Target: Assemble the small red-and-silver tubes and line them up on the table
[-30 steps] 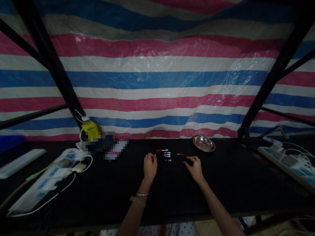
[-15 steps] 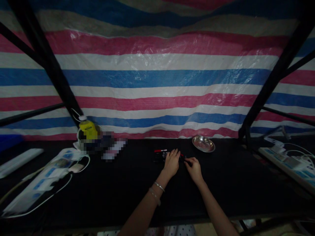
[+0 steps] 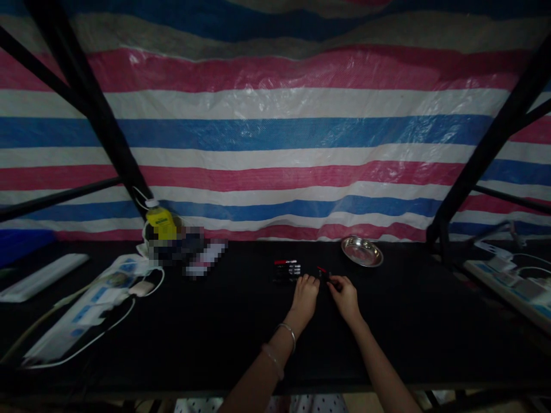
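Note:
My left hand (image 3: 306, 297) rests low over the black table, its fingers bent and close together, the tips at small dark pieces. What it grips, if anything, is hidden. My right hand (image 3: 345, 297) pinches a small dark piece whose kind is too dark to make out. A short red-and-black stick (image 3: 322, 270) lies just ahead, between the hands. Beside my left fingertips sits a row of slim pen-like sticks: a red one with a silver end (image 3: 284, 262) at the back, and black ones with silver ends (image 3: 287, 268) in front.
A round, shiny metal dish (image 3: 362, 252) stands behind my right hand. On the left are a yellow bottle (image 3: 162, 222), a white power strip (image 3: 92, 307) with cables and a long white bar (image 3: 44, 277). Another power strip (image 3: 508, 289) lies at right. Black metal posts flank a striped sheet.
My left hand has drawn back towards me, uncovering more of the pen-like sticks. My right hand stays pinched close by. The view has shifted slightly.

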{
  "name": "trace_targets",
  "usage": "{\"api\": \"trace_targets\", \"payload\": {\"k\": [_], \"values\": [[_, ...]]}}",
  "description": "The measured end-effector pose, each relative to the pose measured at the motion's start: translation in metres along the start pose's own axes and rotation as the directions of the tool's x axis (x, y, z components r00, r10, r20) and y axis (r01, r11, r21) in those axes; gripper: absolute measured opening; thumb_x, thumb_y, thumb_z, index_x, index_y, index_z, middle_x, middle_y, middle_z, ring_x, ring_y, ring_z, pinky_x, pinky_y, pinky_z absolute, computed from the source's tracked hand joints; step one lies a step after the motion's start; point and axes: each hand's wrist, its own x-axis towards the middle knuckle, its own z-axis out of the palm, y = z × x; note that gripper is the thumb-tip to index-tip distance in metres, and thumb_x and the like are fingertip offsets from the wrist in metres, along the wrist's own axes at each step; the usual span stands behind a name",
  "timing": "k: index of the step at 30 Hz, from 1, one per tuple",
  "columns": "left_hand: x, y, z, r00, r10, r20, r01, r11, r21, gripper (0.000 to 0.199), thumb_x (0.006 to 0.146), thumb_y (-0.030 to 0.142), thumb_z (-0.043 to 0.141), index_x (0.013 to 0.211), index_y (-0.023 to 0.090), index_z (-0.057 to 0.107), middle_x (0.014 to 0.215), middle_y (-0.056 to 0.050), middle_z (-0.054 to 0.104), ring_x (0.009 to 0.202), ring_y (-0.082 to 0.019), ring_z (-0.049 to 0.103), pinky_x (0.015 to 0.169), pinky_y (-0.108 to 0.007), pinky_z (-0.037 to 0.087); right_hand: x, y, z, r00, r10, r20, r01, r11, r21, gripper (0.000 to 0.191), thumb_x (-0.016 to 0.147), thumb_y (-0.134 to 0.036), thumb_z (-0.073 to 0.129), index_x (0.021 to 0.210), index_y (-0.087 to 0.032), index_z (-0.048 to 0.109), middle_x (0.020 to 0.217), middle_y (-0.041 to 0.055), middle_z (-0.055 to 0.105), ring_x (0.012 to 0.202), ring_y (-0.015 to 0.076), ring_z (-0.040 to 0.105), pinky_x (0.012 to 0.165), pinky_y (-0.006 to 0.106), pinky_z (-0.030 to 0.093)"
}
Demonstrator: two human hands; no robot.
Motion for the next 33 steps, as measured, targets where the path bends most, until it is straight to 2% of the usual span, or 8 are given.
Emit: {"api": "trace_targets", "payload": {"k": [4, 7, 9, 13, 18, 23, 29, 33], "values": [[-0.007, -0.002, 0.002, 0.999, -0.030, -0.029, 0.028, 0.998, -0.050, 0.041, 0.080, 0.000, 0.032, 0.112, 0.014, 0.055, 0.101, -0.010, 0.058, 0.096, -0.023, 0.050, 0.086, -0.037, 0.041, -0.002, -0.001, -0.002, 1.000, 0.011, -0.016, -0.011, 1.000, 0.008, 0.013, 0.073, -0.029, 0.056, 0.073, -0.018, 0.063, 0.072, 0.0060, 0.058, 0.064, 0.0203, 0.055, 0.062, 0.034, 0.047], [-0.009, -0.005, 0.007, 0.994, -0.077, -0.076, 0.066, 0.989, -0.134, 0.051, 0.077, -0.004, 0.031, 0.122, 0.014, 0.048, 0.104, -0.010, 0.055, 0.097, -0.021, 0.049, 0.087, -0.035, 0.041, -0.004, -0.003, -0.003, 1.000, 0.004, -0.005, -0.004, 1.000, 0.017, 0.016, 0.075, -0.031, 0.055, 0.073, -0.018, 0.064, 0.073, 0.0065, 0.057, 0.066, 0.0207, 0.055, 0.063, 0.035, 0.047], [-0.009, -0.007, 0.010, 0.988, -0.089, -0.124, 0.061, 0.975, -0.215, 0.051, 0.077, -0.004, 0.031, 0.122, 0.015, 0.048, 0.103, -0.010, 0.054, 0.096, -0.020, 0.049, 0.087, -0.034, 0.042, -0.005, -0.006, -0.005, 1.000, -0.017, 0.007, 0.016, 1.000, 0.025, 0.018, 0.076, -0.033, 0.054, 0.074, -0.019, 0.065, 0.077, 0.0074, 0.058, 0.069, 0.0212, 0.056, 0.065, 0.035, 0.047], [-0.008, -0.009, 0.012, 0.967, -0.111, -0.230, 0.005, 0.909, -0.417, 0.031, 0.085, 0.006, 0.034, 0.104, 0.018, 0.056, 0.097, -0.007, 0.054, 0.091, -0.018, 0.051, 0.084, -0.033, 0.044, -0.006, -0.017, -0.008, 0.994, -0.101, 0.036, 0.098, 0.991, 0.089, 0.020, 0.080, -0.036, 0.053, 0.079, -0.019, 0.065, 0.084, 0.0077, 0.058, 0.076, 0.0211, 0.057, 0.068, 0.034, 0.047], [-0.009, -0.011, 0.008, 0.938, -0.195, -0.287, -0.046, 0.750, -0.660, 0.011, 0.087, 0.019, 0.043, 0.087, 0.019, 0.054, 0.085, -0.002, 0.056, 0.079, -0.014, 0.054, 0.074, -0.027, 0.045, -0.009, -0.033, -0.010, 0.976, -0.184, 0.116, 0.155, 0.962, 0.225, 0.024, 0.083, -0.041, 0.051, 0.083, -0.020, 0.063, 0.080, 0.0057, 0.061, 0.070, 0.0183, 0.058, 0.064, 0.030, 0.048], [-0.010, -0.012, 0.004, 0.936, -0.197, -0.291, -0.077, 0.693, -0.717, 0.010, 0.085, 0.023, 0.045, 0.086, 0.019, 0.055, 0.081, -0.001, 0.059, 0.076, -0.013, 0.056, 0.071, -0.024, 0.044, -0.010, -0.040, -0.008, 0.978, -0.182, 0.102, 0.139, 0.935, 0.327, 0.024, 0.083, -0.040, 0.052, 0.086, -0.020, 0.064, 0.084, 0.0062, 0.063, 0.079, 0.0192, 0.061, 0.070, 0.030, 0.050], [-0.009, -0.011, -0.001, 0.872, -0.348, -0.343, -0.040, 0.649, -0.760, 0.012, 0.083, 0.025, 0.047, 0.082, 0.018, 0.057, 0.077, -0.001, 0.062, 0.072, -0.013, 0.058, 0.069, -0.025, 0.045, -0.011, -0.038, -0.006, 0.980, -0.172, 0.102, 0.127, 0.929, 0.347, 0.024, 0.080, -0.041, 0.056, 0.084, -0.020, 0.065, 0.082, 0.0058, 0.064, 0.074, 0.0180, 0.062, 0.068, 0.029, 0.051], [-0.008, -0.012, -0.002, 0.872, -0.384, -0.303, -0.015, 0.599, -0.801, 0.012, 0.081, 0.026, 0.050, 0.079, 0.017, 0.058, 0.074, -0.001, 0.063, 0.068, -0.013, 0.059, 0.065, -0.024, 0.045, -0.011, -0.039, -0.006, 0.979, -0.167, 0.115, 0.120, 0.934, 0.336, 0.026, 0.081, -0.043, 0.054, 0.085, -0.019, 0.065, 0.083, 0.0068, 0.063, 0.077, 0.0192, 0.062, 0.070, 0.030, 0.051]]}}
